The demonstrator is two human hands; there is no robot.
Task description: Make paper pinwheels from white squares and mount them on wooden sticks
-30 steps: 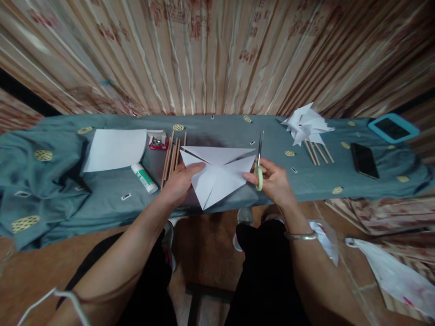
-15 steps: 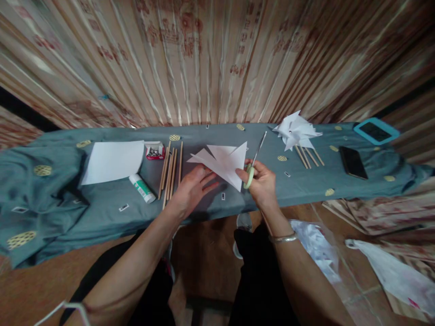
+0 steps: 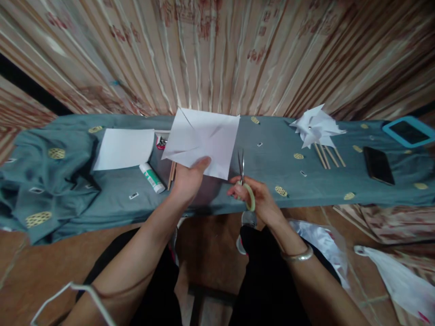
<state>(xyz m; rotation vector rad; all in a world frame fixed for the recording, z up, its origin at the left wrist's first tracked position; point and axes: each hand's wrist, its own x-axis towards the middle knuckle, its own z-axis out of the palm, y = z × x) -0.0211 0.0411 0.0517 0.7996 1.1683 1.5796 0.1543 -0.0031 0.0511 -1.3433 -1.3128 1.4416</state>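
A white square sheet of paper [image 3: 207, 136], with slits running in from its corners, is held up over the cloth by my left hand [image 3: 190, 179]. My left thumb lies on top of the sheet and the other fingers are hidden beneath it. Just right of the sheet, my right hand [image 3: 256, 194] has its fingers through the pale green handles of a pair of scissors [image 3: 249, 194]. The scissor blades point away from me, slightly apart, and do not touch the paper.
On the blue-grey cloth [image 3: 217, 199] lie white sheets [image 3: 125, 149], a glue stick [image 3: 152, 178], a small red box of pins [image 3: 161, 141] and wooden sticks [image 3: 172, 174]. To the right are paper pinwheels [image 3: 316, 127], a phone [image 3: 379, 165] and a blue-framed device [image 3: 409, 131]. A curtain [image 3: 210, 59] hangs behind.
The folded paper is now spread flat and raised, covering most of the sticks. My right hand has let go of it and moved down with the scissors. The view has shifted left.
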